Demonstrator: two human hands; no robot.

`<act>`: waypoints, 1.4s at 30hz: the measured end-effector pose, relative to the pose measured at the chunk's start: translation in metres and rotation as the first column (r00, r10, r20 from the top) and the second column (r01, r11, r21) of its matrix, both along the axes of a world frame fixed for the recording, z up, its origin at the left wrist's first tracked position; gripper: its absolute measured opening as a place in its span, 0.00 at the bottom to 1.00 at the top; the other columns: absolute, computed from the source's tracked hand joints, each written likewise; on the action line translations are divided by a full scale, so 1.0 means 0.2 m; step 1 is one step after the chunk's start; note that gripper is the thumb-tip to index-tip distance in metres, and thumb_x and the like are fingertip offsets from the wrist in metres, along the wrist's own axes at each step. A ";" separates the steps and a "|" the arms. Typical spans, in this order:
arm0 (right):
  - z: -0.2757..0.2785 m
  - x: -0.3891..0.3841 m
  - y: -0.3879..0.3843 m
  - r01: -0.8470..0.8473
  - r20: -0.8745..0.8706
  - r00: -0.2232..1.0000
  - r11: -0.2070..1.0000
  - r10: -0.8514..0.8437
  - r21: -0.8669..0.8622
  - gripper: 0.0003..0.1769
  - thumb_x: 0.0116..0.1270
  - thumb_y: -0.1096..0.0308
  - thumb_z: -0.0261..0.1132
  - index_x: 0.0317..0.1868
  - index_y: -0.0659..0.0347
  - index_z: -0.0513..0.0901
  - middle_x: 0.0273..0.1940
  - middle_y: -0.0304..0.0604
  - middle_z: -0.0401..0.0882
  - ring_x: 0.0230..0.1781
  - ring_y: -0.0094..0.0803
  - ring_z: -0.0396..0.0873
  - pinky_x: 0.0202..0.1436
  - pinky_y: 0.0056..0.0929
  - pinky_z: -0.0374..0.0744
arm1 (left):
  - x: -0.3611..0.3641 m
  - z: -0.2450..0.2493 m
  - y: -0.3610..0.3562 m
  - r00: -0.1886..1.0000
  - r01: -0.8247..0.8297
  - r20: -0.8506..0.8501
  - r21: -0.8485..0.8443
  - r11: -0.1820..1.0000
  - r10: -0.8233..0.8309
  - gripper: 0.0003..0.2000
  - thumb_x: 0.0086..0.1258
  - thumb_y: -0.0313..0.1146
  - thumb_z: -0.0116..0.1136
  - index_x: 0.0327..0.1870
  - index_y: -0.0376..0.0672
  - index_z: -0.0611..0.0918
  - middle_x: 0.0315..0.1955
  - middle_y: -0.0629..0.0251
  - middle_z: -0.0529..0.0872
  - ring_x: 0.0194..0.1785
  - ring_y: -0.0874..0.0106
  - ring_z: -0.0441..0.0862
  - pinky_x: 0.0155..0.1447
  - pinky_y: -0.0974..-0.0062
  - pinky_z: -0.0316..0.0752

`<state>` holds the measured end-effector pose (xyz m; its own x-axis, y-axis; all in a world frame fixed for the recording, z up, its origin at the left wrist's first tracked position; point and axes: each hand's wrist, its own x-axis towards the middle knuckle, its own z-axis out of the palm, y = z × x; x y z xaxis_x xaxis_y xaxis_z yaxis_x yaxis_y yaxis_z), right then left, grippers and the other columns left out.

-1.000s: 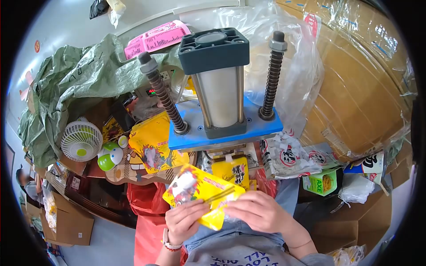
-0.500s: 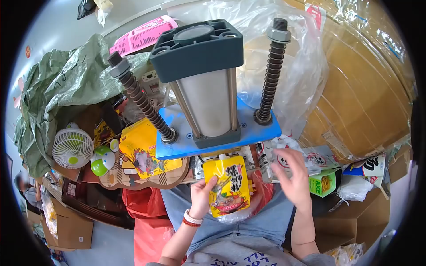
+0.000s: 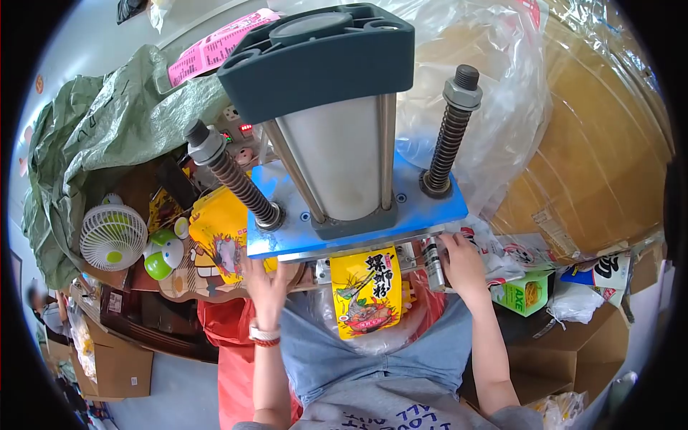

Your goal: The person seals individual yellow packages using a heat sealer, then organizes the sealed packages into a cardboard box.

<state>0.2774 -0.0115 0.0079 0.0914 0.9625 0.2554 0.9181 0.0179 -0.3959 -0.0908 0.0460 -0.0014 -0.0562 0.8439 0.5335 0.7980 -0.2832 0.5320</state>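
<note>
the yellow pouch (image 3: 367, 304) lies with its top against the near edge of the blue press plate (image 3: 438, 211), its lower part jutting out above the lap. its large black characters read 螺蛳粉; the small print beside them is too fine to read.

taking the pouch as the centre of the clock, the left hand (image 3: 265, 288) is at 9 o'clock, loosely open, thumb apart from the fingers, nothing seen in its grasp. the right hand (image 3: 462, 266) is at 2 o'clock, fingers half bent beside a dark striped piece (image 3: 433, 265); whether it grips anything i cannot tell.

at 3 o'clock a green pack (image 3: 523, 294) is marked "axe". at 6 o'clock the grey shirt (image 3: 390, 412) carries upside-down words, among them "love" and "all out". the pink sheet (image 3: 215, 49) at 11 o'clock has print too small to make out.

a gap parts the left hand from the pouch; on the other side the striped piece narrows the room. more yellow pouches (image 3: 217, 226) are at 10 o'clock, running up to the plate's left edge.
</note>
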 end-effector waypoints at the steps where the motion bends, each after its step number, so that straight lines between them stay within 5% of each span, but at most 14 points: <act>1: -0.01 0.00 -0.01 -0.001 -0.001 1.000 1.000 0.001 0.001 0.18 0.62 0.74 0.65 0.53 0.62 0.79 0.43 0.53 0.78 0.44 0.56 0.78 0.47 0.48 0.77 | -0.07 -0.04 -0.01 0.942 -0.087 -0.333 -0.109 0.990 0.046 0.27 0.69 0.42 0.61 0.65 0.39 0.73 0.68 0.50 0.71 0.70 0.49 0.66 0.76 0.48 0.51; 3: -0.01 0.00 -0.01 0.126 -0.021 0.992 0.987 -0.124 0.096 0.17 0.62 0.73 0.67 0.52 0.62 0.80 0.43 0.49 0.78 0.43 0.51 0.79 0.46 0.44 0.78 | -0.20 -0.23 -0.07 0.872 0.009 -0.467 -0.286 0.958 -0.147 0.34 0.68 0.51 0.61 0.72 0.44 0.68 0.74 0.54 0.65 0.80 0.52 0.53 0.77 0.35 0.36; 6: 0.27 -0.10 -0.15 0.197 -0.434 0.900 0.925 -0.039 0.326 0.16 0.59 0.74 0.72 0.49 0.65 0.82 0.43 0.48 0.80 0.41 0.44 0.81 0.45 0.35 0.78 | -0.21 -0.18 -0.25 0.932 0.175 -0.274 -0.235 0.956 -0.238 0.26 0.59 0.27 0.64 0.62 0.44 0.79 0.62 0.55 0.80 0.68 0.58 0.75 0.70 0.59 0.69; 7: 0.36 -0.14 -0.22 0.093 -0.398 0.915 0.925 0.067 0.369 0.17 0.58 0.75 0.73 0.49 0.64 0.83 0.43 0.47 0.81 0.41 0.42 0.81 0.45 0.36 0.78 | -0.21 -0.17 -0.28 0.941 0.182 -0.277 -0.072 0.981 -0.195 0.20 0.54 0.17 0.60 0.50 0.42 0.87 0.47 0.57 0.89 0.54 0.60 0.86 0.55 0.70 0.80; 10: 0.50 -0.28 -0.37 -0.175 -0.320 0.884 0.874 0.342 0.453 0.20 0.53 0.75 0.75 0.48 0.62 0.85 0.44 0.44 0.83 0.43 0.36 0.80 0.49 0.34 0.76 | -0.12 -0.03 -0.40 0.988 0.104 0.137 -0.247 0.964 -0.071 0.12 0.55 0.18 0.66 0.41 0.40 0.89 0.37 0.56 0.90 0.46 0.62 0.89 0.47 0.71 0.83; 16: 0.40 -0.49 -0.36 -0.643 -0.056 0.716 0.688 0.696 0.337 0.23 0.53 0.74 0.72 0.53 0.59 0.85 0.46 0.40 0.81 0.45 0.37 0.80 0.52 0.36 0.76 | 0.11 0.28 -0.59 0.899 0.410 -0.198 0.068 0.910 -0.390 0.15 0.50 0.22 0.69 0.42 0.43 0.89 0.39 0.64 0.91 0.47 0.64 0.89 0.53 0.70 0.83; 21: 0.58 -0.42 -0.46 -0.695 -0.200 0.572 0.600 0.795 0.398 0.25 0.55 0.67 0.77 0.56 0.59 0.84 0.43 0.38 0.83 0.43 0.36 0.81 0.51 0.36 0.77 | 0.18 0.45 -0.67 0.692 0.722 0.069 -0.055 0.690 -0.718 0.13 0.58 0.28 0.70 0.45 0.42 0.88 0.39 0.62 0.91 0.44 0.64 0.90 0.48 0.71 0.85; 24: 0.51 -0.41 -0.38 -0.500 -0.297 0.765 0.818 0.571 0.284 0.28 0.56 0.62 0.78 0.57 0.61 0.82 0.47 0.44 0.82 0.49 0.43 0.79 0.55 0.38 0.76 | 0.27 0.21 -0.58 0.788 0.612 0.431 -0.478 0.629 -0.439 0.10 0.68 0.34 0.68 0.46 0.40 0.88 0.33 0.67 0.91 0.33 0.75 0.88 0.39 0.78 0.82; 27: 0.49 -0.31 -0.32 -0.269 -0.305 0.888 0.926 0.345 0.264 0.29 0.58 0.66 0.75 0.59 0.64 0.79 0.52 0.51 0.80 0.54 0.48 0.77 0.58 0.40 0.75 | 0.41 0.04 -0.45 0.431 0.700 0.898 -0.392 0.597 0.085 0.12 0.73 0.34 0.64 0.50 0.34 0.86 0.41 0.67 0.90 0.42 0.81 0.84 0.48 0.79 0.80; 34: -0.03 0.00 0.00 0.051 0.132 0.989 0.990 -0.068 0.133 0.20 0.65 0.75 0.61 0.58 0.62 0.78 0.60 0.55 0.74 0.59 0.54 0.73 0.60 0.45 0.74 | 0.45 -0.02 -0.18 0.232 0.775 0.937 -0.341 0.532 0.262 0.13 0.71 0.28 0.64 0.53 0.31 0.83 0.46 0.62 0.89 0.46 0.75 0.86 0.52 0.76 0.80; 35: -0.11 0.03 0.04 0.055 0.285 0.956 0.996 -0.074 0.074 0.20 0.64 0.76 0.60 0.57 0.62 0.79 0.61 0.55 0.74 0.59 0.54 0.72 0.59 0.45 0.74 | 0.45 -0.01 -0.17 0.235 0.772 0.936 -0.343 0.535 0.260 0.13 0.71 0.28 0.64 0.53 0.31 0.83 0.46 0.62 0.89 0.46 0.75 0.86 0.52 0.76 0.80; 38: 0.02 -0.03 0.01 0.073 0.161 0.986 0.985 -0.047 -0.157 0.20 0.62 0.78 0.59 0.55 0.62 0.80 0.60 0.55 0.74 0.58 0.53 0.73 0.57 0.46 0.75 | 0.40 0.01 -0.16 0.279 0.799 0.924 -0.375 0.470 0.262 0.17 0.69 0.30 0.67 0.56 0.32 0.81 0.48 0.62 0.87 0.46 0.76 0.85 0.52 0.77 0.79; 40: -0.01 0.01 -0.02 0.035 0.142 0.989 0.999 -0.029 -0.042 0.17 0.63 0.77 0.60 0.53 0.62 0.80 0.55 0.54 0.78 0.51 0.54 0.77 0.52 0.45 0.77 | 0.21 -0.01 -0.08 0.630 0.561 0.772 -0.524 0.641 0.080 0.26 0.67 0.34 0.69 0.63 0.33 0.75 0.54 0.58 0.84 0.52 0.71 0.83 0.57 0.70 0.77; 42: 0.02 0.02 -0.08 0.070 -0.158 0.986 0.992 -0.053 0.108 0.14 0.66 0.77 0.63 0.52 0.61 0.80 0.48 0.53 0.81 0.44 0.50 0.81 0.47 0.39 0.80 | 0.02 0.01 -0.02 0.950 0.131 0.301 -0.154 0.979 -0.080 0.37 0.63 0.41 0.72 0.70 0.35 0.68 0.63 0.52 0.78 0.64 0.60 0.77 0.68 0.58 0.69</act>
